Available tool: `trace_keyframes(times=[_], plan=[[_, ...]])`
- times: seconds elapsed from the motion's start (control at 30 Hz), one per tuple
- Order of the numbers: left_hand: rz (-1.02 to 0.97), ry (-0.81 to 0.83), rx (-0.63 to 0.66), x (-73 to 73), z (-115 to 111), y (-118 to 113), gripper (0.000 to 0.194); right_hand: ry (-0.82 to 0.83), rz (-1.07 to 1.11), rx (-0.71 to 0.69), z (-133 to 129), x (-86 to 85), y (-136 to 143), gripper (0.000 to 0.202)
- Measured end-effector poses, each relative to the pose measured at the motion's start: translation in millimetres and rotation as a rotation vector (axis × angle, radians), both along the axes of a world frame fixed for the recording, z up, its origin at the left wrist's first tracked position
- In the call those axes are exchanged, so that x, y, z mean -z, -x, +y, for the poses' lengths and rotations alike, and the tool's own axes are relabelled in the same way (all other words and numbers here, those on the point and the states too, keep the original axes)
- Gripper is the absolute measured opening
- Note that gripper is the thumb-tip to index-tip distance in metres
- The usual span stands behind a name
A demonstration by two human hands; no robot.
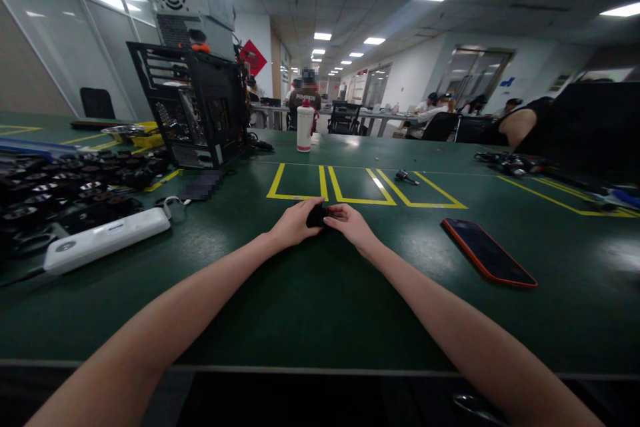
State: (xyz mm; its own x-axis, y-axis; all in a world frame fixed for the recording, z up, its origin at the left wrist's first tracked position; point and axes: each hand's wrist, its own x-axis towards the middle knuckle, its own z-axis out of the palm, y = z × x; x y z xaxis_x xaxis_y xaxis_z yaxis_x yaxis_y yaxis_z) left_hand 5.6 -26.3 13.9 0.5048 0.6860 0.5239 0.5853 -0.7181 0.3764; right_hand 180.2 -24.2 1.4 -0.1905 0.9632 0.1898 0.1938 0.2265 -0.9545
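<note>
Over the middle of the green table (300, 307), both my hands meet at a small black object (316, 216) whose kind I cannot make out. My left hand (296, 222) is closed around its left side. From the right, my right hand (351, 227) pinches its near end between thumb and fingers. Fingers cover much of the object. Just beyond my hands, yellow tape outlines (363, 201) mark the tabletop. In the right-hand outline lies another small black part (407, 177) with a thin stem.
An orange-edged phone (487, 250) lies to the right. On the left are a white power strip (110, 240), a heap of black parts (75, 187) and an open computer case (200, 103). A white cup (304, 127) stands farther back. Other people sit around the room.
</note>
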Motion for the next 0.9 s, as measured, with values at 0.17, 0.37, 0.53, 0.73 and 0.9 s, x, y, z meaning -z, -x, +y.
trace_keyframes(times=[0.17, 0.37, 0.53, 0.73, 0.9], plan=[[0.031, 0.122, -0.005, -10.6, 21, -1, 0.062, -0.017, -0.11, 0.12, 8, 1.0, -8, 0.033], [0.057, 0.345, -0.034, -10.6, 44, -3, 0.061, -0.073, -0.268, 0.21, 14, 2.5, -20, 0.03], [-0.041, 0.279, -0.083, 5.8, 37, -7, 0.06, -0.104, -0.349, 0.18, 10, 2.5, -19, 0.046], [-0.111, 0.311, -0.19, 18.6, 32, -14, 0.067, -0.173, -0.483, 0.185, 3, 2.3, -16, 0.054], [-0.038, 0.312, -0.28, 17.9, 33, -17, 0.067, -0.204, -0.504, 0.161, 4, 1.7, -14, 0.048]])
